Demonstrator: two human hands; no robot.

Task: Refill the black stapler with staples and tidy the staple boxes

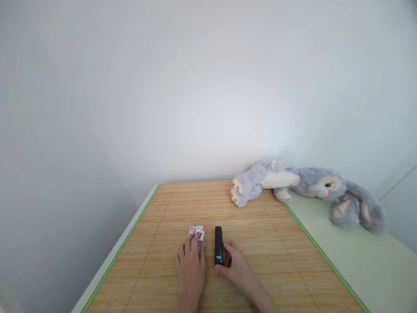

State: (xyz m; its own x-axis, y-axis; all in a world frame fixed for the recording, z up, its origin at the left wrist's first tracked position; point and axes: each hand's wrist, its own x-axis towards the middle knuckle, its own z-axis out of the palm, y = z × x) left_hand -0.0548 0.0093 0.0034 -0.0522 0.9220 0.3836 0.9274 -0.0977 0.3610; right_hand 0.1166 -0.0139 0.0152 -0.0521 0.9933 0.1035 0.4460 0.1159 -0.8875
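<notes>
My left hand (191,266) lies flat on the bamboo mat (156,261), fingers stretched over a small stack of red-and-white cards or packets (197,231), which it presses down. My right hand (236,265) sits just to the right, thumb and fingers closed around the near end of a slim black oblong device (218,244) that lies lengthwise on the mat. The two objects are side by side, a small gap between them.
A grey and cream plush rabbit (306,184) lies on its side at the back right, partly on the mat and partly on the pale green tabletop (365,261). White walls stand behind and to the left. The mat has green edging.
</notes>
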